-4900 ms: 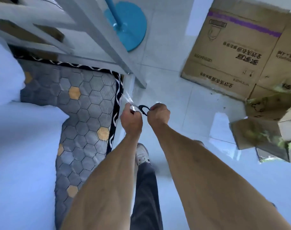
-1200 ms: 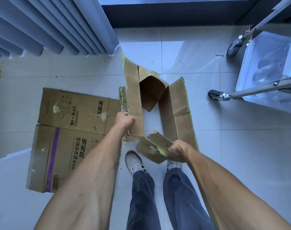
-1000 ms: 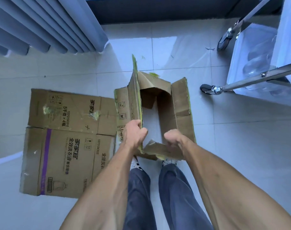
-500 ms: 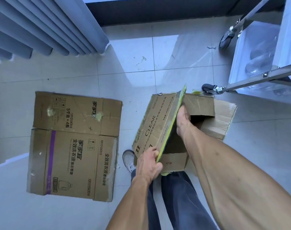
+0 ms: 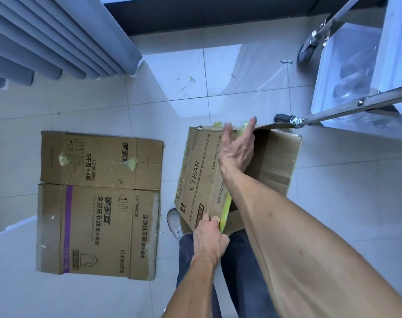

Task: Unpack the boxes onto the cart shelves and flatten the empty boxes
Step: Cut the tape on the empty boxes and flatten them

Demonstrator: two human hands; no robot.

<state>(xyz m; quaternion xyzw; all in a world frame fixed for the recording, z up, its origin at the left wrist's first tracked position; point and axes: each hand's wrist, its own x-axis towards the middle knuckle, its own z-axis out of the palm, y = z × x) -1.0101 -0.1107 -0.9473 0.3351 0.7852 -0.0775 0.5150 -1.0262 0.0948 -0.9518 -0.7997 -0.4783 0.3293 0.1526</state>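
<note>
Head camera looks straight down at a tiled floor (image 5: 333, 203), and several things are only partly seen. The cart (image 5: 356, 72) at the upper right is cut by the frame edge; only two castor wheels, some metal bars and a pale shelf with unclear transparent shapes on it are visible. The grey curtain (image 5: 58, 35) at the upper left is also cut off. The person's legs in dark trousers are mostly covered by the arms, and one light shoe (image 5: 173, 222) shows beside the box. The small print on the box is too fine to read.

The CLEAR cardboard box (image 5: 200, 180) is half collapsed and stands tilted on the floor in front of the feet, just below the cart's near wheel. Its printed panel faces up and to the left, and an open brown inside shows on the right. A yellow-green tape strip runs along its edge.

The left hand (image 5: 209, 237) grips the near lower corner of the box, with fingers curled around the taped edge. The right hand (image 5: 236, 150) lies on the top edge of the printed panel, fingers straight and slightly spread, the tips reaching over the far rim.

To the left, well apart from the hands, a flattened detergent box (image 5: 97, 203) with a purple stripe lies flat on the floor.
</note>
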